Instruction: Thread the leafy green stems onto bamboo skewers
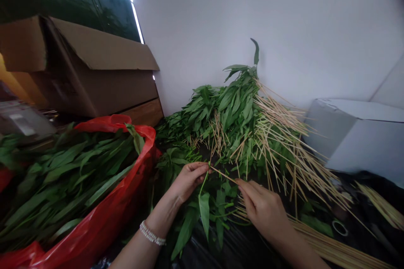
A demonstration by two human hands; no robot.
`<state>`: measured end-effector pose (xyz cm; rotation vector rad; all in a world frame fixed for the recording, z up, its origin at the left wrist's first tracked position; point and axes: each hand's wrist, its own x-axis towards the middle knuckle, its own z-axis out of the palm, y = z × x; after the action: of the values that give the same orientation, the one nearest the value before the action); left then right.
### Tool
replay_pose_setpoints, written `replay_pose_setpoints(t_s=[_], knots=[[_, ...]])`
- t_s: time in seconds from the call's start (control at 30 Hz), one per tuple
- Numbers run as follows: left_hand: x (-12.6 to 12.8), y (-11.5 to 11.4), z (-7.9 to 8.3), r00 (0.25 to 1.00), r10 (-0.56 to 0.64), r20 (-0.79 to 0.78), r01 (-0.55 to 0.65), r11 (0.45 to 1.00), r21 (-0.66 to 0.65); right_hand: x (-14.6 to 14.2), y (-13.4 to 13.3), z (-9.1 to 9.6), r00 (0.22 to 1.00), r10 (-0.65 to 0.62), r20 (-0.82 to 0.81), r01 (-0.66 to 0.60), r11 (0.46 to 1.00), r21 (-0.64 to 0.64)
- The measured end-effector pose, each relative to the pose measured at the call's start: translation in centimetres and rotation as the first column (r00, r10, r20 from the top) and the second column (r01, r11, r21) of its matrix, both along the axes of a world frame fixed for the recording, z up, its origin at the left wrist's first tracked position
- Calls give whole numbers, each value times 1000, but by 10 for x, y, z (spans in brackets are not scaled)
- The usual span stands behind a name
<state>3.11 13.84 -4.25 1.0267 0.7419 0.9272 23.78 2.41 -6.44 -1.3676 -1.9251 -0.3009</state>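
A leafy stem [204,210] is pinched by the left hand [196,173] — a thin stick [224,175] is gripped by the right hand [263,205].

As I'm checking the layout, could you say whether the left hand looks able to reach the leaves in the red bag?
Probably yes: the leaves lie uncovered in the open red bag nearby, though the left hand holds a green stem and may need freeing first.

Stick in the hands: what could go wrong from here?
The stick ends close to the fingers of the left hand, so it might prick them. The slender green stem could bend or split under the grip. The piled sticks fan out loosely and might slide.
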Motion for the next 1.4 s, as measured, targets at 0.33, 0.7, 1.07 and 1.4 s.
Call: replay_pose_setpoints(t_s=[0.33, 0.7, 1.07, 1.4], knots=[[4, -4, 0, 998, -24, -61, 25, 1000, 13, -5, 0, -6, 1000, 7, 11, -7, 1000, -3], [19, -21, -9, 957, -186, -222, 213, 971, 107, -17, -2, -9, 999, 28, -42, -33, 993, -112], [23, -24, -13, 905, -311, -289, 362, 922, 140, -3, -1, 6, 992, 4, -126, 5, 998, 66], [22, -31, -24, 723, -11, -691, 526, 656, 541, -1, -4, 15, 984, 72, -164, -44, 985, 167]])
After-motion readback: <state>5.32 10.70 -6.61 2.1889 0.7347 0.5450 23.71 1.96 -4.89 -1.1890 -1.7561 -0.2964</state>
